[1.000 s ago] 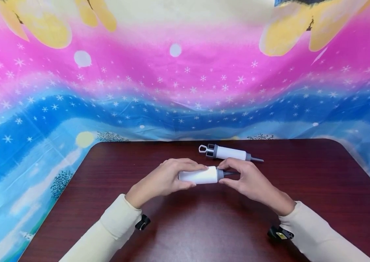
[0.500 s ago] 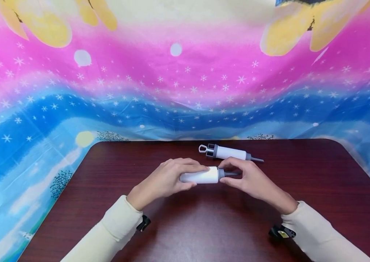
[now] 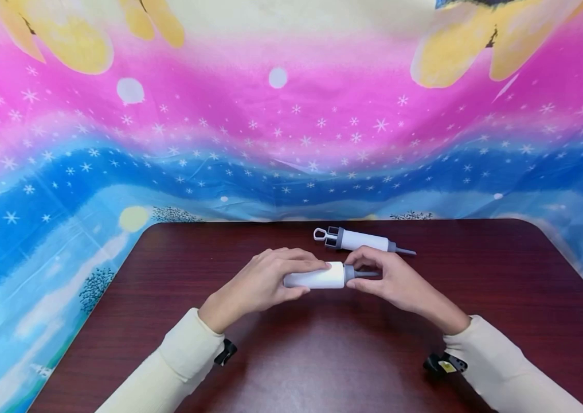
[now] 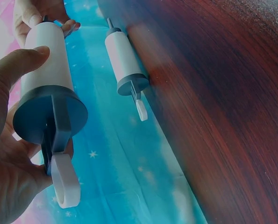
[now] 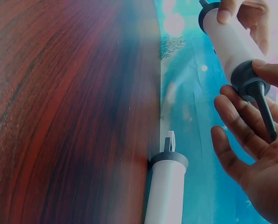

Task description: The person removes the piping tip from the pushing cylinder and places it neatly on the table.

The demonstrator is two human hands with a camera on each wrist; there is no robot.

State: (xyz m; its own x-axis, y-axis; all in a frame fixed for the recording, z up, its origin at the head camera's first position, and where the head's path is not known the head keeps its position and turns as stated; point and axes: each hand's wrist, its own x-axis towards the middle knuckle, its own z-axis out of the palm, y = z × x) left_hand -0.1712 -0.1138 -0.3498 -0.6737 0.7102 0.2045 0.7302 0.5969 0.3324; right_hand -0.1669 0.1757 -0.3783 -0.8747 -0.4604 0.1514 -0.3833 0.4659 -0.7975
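A white balloon pump (image 3: 328, 275) with grey end caps lies level between both hands. My left hand (image 3: 265, 279) grips its white barrel, the thumb lying along it in the left wrist view. At the other end, thumb and forefinger of my right hand (image 3: 402, 282) pinch the grey front cap (image 5: 246, 77). The thin grey nozzle (image 5: 265, 112) points toward the right palm, and the other right fingers are spread. A white ring handle (image 4: 66, 182) sticks out at the back, tucked in against its grey guard. In the head view, the left hand hides this end.
A second pump (image 3: 364, 241) of the same kind lies on the dark red wooden table (image 3: 291, 367), behind the hands, nozzle to the right. A patterned pink and blue cloth (image 3: 270, 132) hangs along the table's back edge. Black wrist cameras sit under both cream sleeves.
The held pump and both hands have shifted very slightly to the right. The grips look the same, and the second pump has stayed in place.
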